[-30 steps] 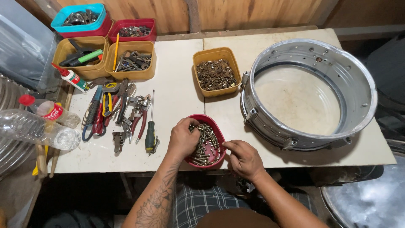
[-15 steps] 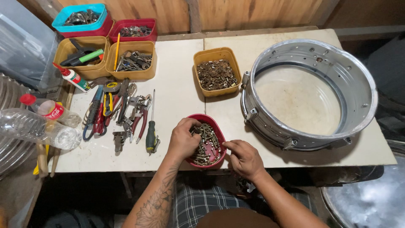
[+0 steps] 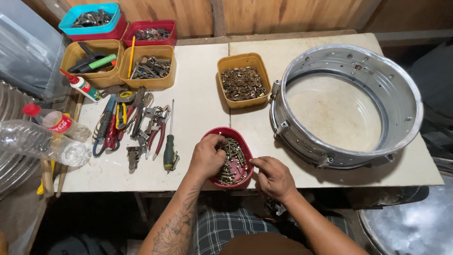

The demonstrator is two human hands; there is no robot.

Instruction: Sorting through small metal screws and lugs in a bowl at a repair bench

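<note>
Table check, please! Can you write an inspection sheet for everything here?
Surface: pale table, two boards side by side.
Job's things: red bowl of screws at the near edge; metal drum shell to its right.
Clutter: yellow tub of small rusty parts, four tubs of bits at the back left, pliers, screwdriver, glue bottle, plastic bottles.
Grippers: left hand in the bowl, fingers among the screws; right hand at the bowl's right rim, pinching something too small to tell.
Cables: nothing seen.
Surroundings: wooden wall behind, checked shorts below.
</note>
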